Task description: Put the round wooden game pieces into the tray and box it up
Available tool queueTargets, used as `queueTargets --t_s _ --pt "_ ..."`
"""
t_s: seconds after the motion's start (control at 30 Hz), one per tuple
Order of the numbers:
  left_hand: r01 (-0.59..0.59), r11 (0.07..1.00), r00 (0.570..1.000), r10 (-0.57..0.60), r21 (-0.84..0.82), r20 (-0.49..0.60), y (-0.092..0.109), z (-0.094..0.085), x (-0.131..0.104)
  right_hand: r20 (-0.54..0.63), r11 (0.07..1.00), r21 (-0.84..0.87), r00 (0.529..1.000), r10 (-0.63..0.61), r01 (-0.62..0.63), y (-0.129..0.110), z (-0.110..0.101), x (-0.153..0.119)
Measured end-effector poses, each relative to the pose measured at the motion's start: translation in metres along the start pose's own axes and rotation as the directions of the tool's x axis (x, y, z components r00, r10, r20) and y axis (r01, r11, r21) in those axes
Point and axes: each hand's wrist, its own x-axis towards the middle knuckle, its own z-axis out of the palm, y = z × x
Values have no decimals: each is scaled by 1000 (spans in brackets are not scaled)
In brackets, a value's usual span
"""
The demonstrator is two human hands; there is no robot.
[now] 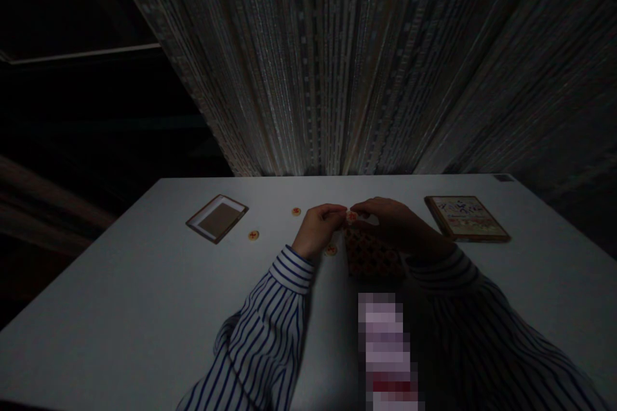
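L hand [315, 226] and R hand [393, 221] are meeting abt mid-table, both pinching a red-marked disc [352, 216] btwn them: L thumb + index are closing to a narrow pinch on its L edge, R thumb + index are gripping from the R, leaving a small loop; other R fingers are curling, detail too dark to tell. Clock hrs are running from that disc. At 5, a dark box [373, 260] w/ rows of round shapes is sitting just below the hands; R hand + its shadow are covering its far R part, so contents are hard to read. At 7, a loose disc [331, 249] is lying just beside the L wrist. At 9, a second disc [296, 211] is lying near the L hand; toward 8-9, a third disc [253, 236] is lying farther out, w/ a shallow tray [219, 219] beyond it. At 3, a flat printed box [466, 218] is resting past the R hand. At 12, a string curtain [318, 77] is hanging behind the white table [144, 289]. Nr 6, a pixelated patch is hiding pt of the view; striped sleeves [270, 321] are blocking more of the tabletop.
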Motion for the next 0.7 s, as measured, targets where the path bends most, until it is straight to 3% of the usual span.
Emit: queueTargets --t_s 0.17,0.37,0.7 --pt "-37 976 998 47 214 -40 -2 -4 2 55 998 -35 997 53 -51 2 3 1" --pt "-148 824 983 181 547 -7 -10 -10 4 154 985 -135 980 127 -106 1 6 4" --pt "-143 673 986 164 726 42 -6 -11 0 239 969 -241 964 112 -53 17 29 5"
